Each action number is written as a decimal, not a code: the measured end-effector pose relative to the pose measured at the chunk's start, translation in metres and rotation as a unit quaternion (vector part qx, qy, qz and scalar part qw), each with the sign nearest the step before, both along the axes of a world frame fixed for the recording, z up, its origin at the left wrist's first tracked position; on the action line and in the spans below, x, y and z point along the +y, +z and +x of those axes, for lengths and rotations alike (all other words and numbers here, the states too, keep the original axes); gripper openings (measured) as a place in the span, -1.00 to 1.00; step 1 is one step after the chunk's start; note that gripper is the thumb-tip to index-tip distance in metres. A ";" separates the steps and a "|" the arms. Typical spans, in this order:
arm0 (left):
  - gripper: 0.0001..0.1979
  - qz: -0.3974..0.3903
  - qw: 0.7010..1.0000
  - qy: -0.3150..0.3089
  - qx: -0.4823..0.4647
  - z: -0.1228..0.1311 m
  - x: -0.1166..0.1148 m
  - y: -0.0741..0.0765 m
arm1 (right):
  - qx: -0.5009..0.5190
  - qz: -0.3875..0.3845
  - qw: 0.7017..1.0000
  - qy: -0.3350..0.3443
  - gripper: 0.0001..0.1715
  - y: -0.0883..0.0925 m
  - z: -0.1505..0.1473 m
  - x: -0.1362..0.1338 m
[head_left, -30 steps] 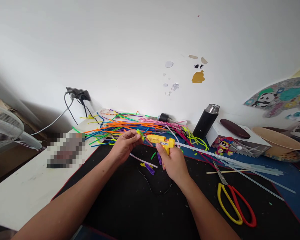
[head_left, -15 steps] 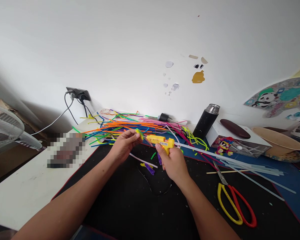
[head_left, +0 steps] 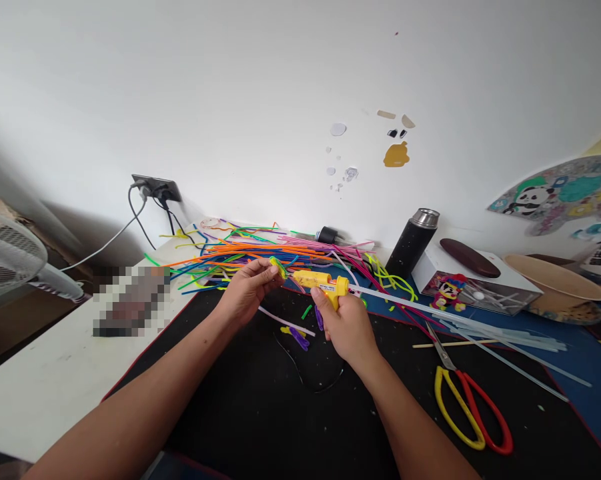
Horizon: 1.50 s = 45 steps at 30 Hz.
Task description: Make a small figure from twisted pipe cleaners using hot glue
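My right hand [head_left: 349,325] is wrapped round a yellow hot glue gun [head_left: 316,280], its nozzle pointing left. A long clear glue stick [head_left: 405,299] runs out of the gun's back end to the right. Between the thumb and fingers of my left hand [head_left: 250,288] is a small yellow-green pipe cleaner piece [head_left: 279,268], right at the nozzle; whether they touch I cannot tell. Below the hands, purple pipe cleaner loops [head_left: 299,338] with some yellow lie on the black mat [head_left: 240,400], beside a pale pipe cleaner strip [head_left: 285,321].
Behind my hands spreads a pile of coloured pipe cleaners [head_left: 260,250]. To the right are scissors [head_left: 460,400], spare glue sticks [head_left: 520,337], a small pipe cleaner figure [head_left: 449,292], a black thermos [head_left: 413,243] and a white box [head_left: 505,287]. A fan [head_left: 15,240] stands at the left.
Both hands hold almost the same pose. The yellow-green piece has shifted very slightly left and tilted a little; the glue gun is nearly still.
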<state>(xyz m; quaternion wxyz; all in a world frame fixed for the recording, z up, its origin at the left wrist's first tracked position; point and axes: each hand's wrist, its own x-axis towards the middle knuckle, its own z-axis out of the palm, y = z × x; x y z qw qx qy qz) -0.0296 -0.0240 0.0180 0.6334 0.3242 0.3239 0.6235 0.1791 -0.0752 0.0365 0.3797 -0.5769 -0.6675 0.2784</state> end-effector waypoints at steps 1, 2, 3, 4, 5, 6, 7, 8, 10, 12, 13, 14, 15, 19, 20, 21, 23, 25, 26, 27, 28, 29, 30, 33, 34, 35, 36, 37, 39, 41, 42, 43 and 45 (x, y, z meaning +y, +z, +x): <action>-0.65 -0.001 1.000 -0.002 0.000 0.000 0.000 0.000 | 0.000 0.000 1.000 -0.001 -0.23 0.000 0.000 0.000; -0.65 -0.002 1.000 -0.004 0.001 0.000 0.000 0.000 | -0.001 0.000 1.000 -0.001 -0.22 0.000 0.000 0.001; -0.65 -0.003 1.000 -0.006 0.001 -0.001 0.000 0.000 | 0.000 -0.001 1.000 -0.002 -0.22 0.000 0.000 0.001; -0.66 -0.004 1.000 -0.008 0.002 -0.001 0.000 0.001 | 0.001 0.000 1.000 -0.002 -0.22 0.000 0.000 0.001; -0.66 -0.004 1.000 -0.009 0.002 -0.001 0.000 0.001 | 0.003 0.000 1.000 -0.003 -0.22 0.000 0.000 0.002; -0.66 -0.004 1.000 -0.011 0.001 -0.001 0.000 0.000 | 0.005 0.001 1.000 -0.003 -0.22 0.000 0.000 0.002; -0.66 -0.003 1.000 -0.011 0.000 -0.001 0.000 0.000 | 0.006 0.002 1.000 -0.003 -0.21 0.000 0.000 0.002; -0.66 -0.002 1.000 -0.011 -0.001 -0.001 0.000 0.000 | 0.006 0.003 1.000 -0.003 -0.21 0.000 0.000 0.002; -0.66 -0.001 1.000 -0.010 -0.003 -0.001 0.000 0.000 | 0.006 0.002 1.000 -0.002 -0.21 0.000 0.001 0.002; -0.66 -0.001 1.000 -0.008 -0.004 -0.001 0.001 -0.001 | 0.005 0.000 1.000 -0.002 -0.22 0.000 0.001 0.002; -0.67 -0.001 1.000 -0.008 -0.004 -0.001 0.001 -0.001 | 0.005 -0.001 1.000 -0.003 -0.22 0.000 0.001 0.002; -0.67 0.000 1.000 -0.007 -0.004 -0.001 0.001 -0.001 | 0.004 -0.001 1.000 -0.003 -0.22 0.000 0.001 0.001; -0.68 0.000 1.000 -0.007 -0.004 -0.001 0.001 -0.001 | 0.003 -0.002 1.000 -0.003 -0.22 0.000 0.001 0.001; -0.69 0.003 1.000 -0.008 -0.005 -0.001 0.001 -0.001 | -0.005 -0.003 1.000 -0.001 -0.22 0.001 0.000 0.000; -0.69 0.003 1.000 -0.007 -0.005 -0.001 0.001 -0.001 | -0.006 -0.004 1.000 -0.001 -0.22 0.002 0.000 0.000; -0.68 0.001 1.000 -0.006 -0.006 -0.001 0.001 -0.001 | -0.006 -0.005 1.000 -0.002 -0.22 0.002 0.000 0.000; -0.67 -0.001 1.000 -0.003 -0.005 -0.001 0.001 -0.001 | -0.003 -0.004 1.000 -0.002 -0.22 0.002 -0.001 0.001; -0.67 -0.003 1.000 -0.004 -0.001 -0.001 0.001 -0.001 | -0.002 -0.004 1.000 0.000 -0.23 0.002 -0.001 0.000; -0.66 -0.003 1.000 -0.005 0.001 -0.001 0.001 -0.002 | -0.002 -0.004 1.000 0.001 -0.23 0.002 -0.001 0.000; -0.66 -0.002 1.000 -0.006 0.003 -0.001 0.001 -0.002 | -0.004 -0.006 1.000 0.001 -0.24 0.002 -0.001 0.000; -0.66 -0.002 1.000 -0.007 0.004 -0.002 0.001 -0.002 | -0.005 -0.008 1.000 0.002 -0.24 0.003 -0.001 -0.001; -0.66 -0.001 1.000 -0.007 0.005 -0.001 0.001 -0.002 | -0.007 -0.011 1.000 0.002 -0.24 0.003 -0.001 -0.001; -0.66 0.000 1.000 -0.007 0.005 -0.001 0.001 -0.002 | -0.009 -0.013 1.000 0.002 -0.25 0.003 -0.001 -0.001; -0.67 0.002 1.000 -0.007 0.004 -0.001 0.001 -0.002 | -0.012 -0.016 1.000 0.001 -0.25 0.003 -0.001 -0.001; -0.67 0.001 1.000 -0.007 0.004 -0.001 0.001 -0.002 | -0.013 -0.017 1.000 0.001 -0.25 0.003 -0.001 -0.001; -0.67 0.001 1.000 -0.007 0.003 -0.001 0.001 -0.002 | -0.013 -0.017 1.000 0.002 -0.25 0.003 -0.001 -0.001; -0.67 0.001 1.000 -0.006 0.002 -0.001 0.001 -0.002 | -0.013 -0.017 1.000 0.002 -0.25 0.004 -0.001 -0.001; -0.67 0.001 1.000 -0.005 0.001 -0.001 0.001 -0.002 | -0.013 -0.017 1.000 0.003 -0.25 0.004 -0.001 -0.001; -0.69 0.005 1.000 -0.006 0.000 -0.001 0.001 -0.002 | -0.013 -0.015 1.000 0.003 -0.25 0.004 -0.001 -0.001; -0.70 0.007 1.000 -0.005 0.000 -0.001 0.000 -0.002 | -0.012 -0.013 1.000 0.003 -0.25 0.004 -0.001 -0.001; -0.71 0.007 1.000 -0.005 0.000 -0.001 0.000 -0.002 | -0.013 -0.011 1.000 0.003 -0.25 0.003 -0.001 -0.001; -0.71 0.007 1.000 -0.004 -0.001 -0.001 0.000 -0.002 | -0.013 -0.011 1.000 0.003 -0.25 0.003 -0.001 -0.001; -0.72 0.008 1.000 -0.003 -0.002 -0.001 0.000 -0.001 | -0.013 -0.009 1.000 0.001 -0.26 0.003 -0.001 0.000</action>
